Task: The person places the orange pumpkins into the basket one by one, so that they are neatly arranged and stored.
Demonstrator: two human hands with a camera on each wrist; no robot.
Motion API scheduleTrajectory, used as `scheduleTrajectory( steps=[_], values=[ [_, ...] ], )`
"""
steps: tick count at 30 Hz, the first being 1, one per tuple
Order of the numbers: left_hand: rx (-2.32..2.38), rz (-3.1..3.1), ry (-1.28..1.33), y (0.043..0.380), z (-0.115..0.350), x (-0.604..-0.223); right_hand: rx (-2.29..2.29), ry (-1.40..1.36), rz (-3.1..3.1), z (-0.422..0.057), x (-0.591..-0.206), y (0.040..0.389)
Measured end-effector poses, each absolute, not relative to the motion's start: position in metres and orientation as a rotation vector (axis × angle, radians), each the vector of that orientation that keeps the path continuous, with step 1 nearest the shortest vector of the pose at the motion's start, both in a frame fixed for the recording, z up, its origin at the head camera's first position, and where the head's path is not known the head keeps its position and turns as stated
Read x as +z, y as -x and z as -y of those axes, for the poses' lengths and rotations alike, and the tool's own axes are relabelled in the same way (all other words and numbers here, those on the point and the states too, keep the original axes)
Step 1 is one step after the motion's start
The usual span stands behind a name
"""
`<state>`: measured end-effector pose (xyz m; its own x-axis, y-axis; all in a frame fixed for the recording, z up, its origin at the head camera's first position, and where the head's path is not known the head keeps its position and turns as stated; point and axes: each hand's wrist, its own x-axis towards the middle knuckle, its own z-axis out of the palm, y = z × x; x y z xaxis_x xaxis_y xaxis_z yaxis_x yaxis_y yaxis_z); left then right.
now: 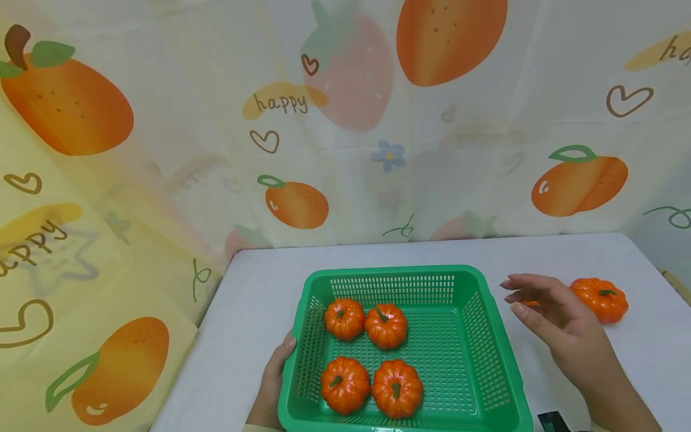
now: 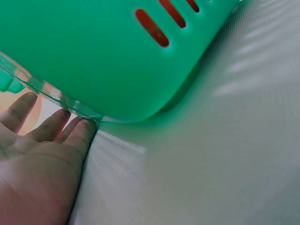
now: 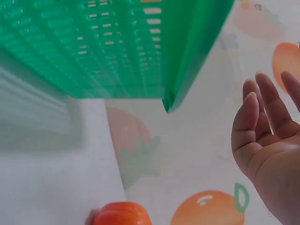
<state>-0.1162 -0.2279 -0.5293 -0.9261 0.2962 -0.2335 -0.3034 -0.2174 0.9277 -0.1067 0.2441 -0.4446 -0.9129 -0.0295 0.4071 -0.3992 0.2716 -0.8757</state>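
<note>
A green plastic basket (image 1: 480, 282) with slotted walls stands on the white table. Inside, on its left side, several small orange pumpkins sit in two rows, one of them a back pumpkin (image 1: 385, 326). My left hand (image 1: 272, 384) holds the basket's left rim. The left wrist view shows its fingers (image 2: 51, 126) reaching the rim from below. Right of the basket, my right hand (image 1: 561, 330) hangs with loosely bent fingers apart and nothing in them. Behind it lies another pumpkin (image 1: 601, 300); a bit of orange also shows past its fingers, mostly hidden.
A cloth printed with fruit (image 1: 351, 180) hangs along the table's back edge and down the left side. The white tabletop (image 1: 227, 348) extends on both sides of the basket. A small dark object (image 1: 553, 422) shows near the right wrist.
</note>
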Motion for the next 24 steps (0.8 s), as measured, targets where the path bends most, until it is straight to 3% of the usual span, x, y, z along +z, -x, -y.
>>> scheduleTrajectory(
  steps=[9,24],
  values=[
    [2.209,-1.686,-0.013,0.119,0.228,-0.531,1.856,-0.409,2.077,-0.263,-0.445,0.108],
    [2.239,-1.75,-0.029,0.123,0.226,-0.538,1.442,-0.106,2.262,-0.285,-0.448,0.109]
  ],
)
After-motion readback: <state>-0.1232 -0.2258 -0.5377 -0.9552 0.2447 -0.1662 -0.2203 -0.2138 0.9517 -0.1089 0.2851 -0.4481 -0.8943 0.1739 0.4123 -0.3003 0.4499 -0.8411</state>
